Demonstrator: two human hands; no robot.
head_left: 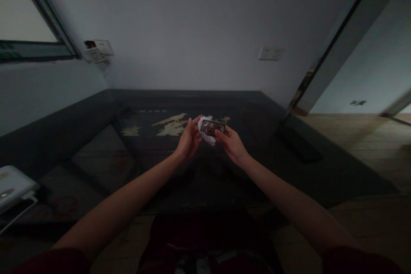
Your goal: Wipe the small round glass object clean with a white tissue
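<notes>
Both hands meet over the middle of the dark glossy table. In my right hand (231, 142) is a small dark rectangular object (212, 127) with pale marks on its face, the thumb lying over its near edge. I cannot make out its kind. A crumpled white tissue or thin wrapper (204, 125) lies around the object's left end and under it. My left hand (190, 139) holds that white piece at the left side, its fingers partly hidden behind it.
The dark tabletop (250, 167) carries a bird-and-flower picture (171, 126). A black flat object (300, 145) lies at the right. At the left edge stands a white device (14, 186) with a white cable (21, 213). Wall sockets (270, 53) sit behind.
</notes>
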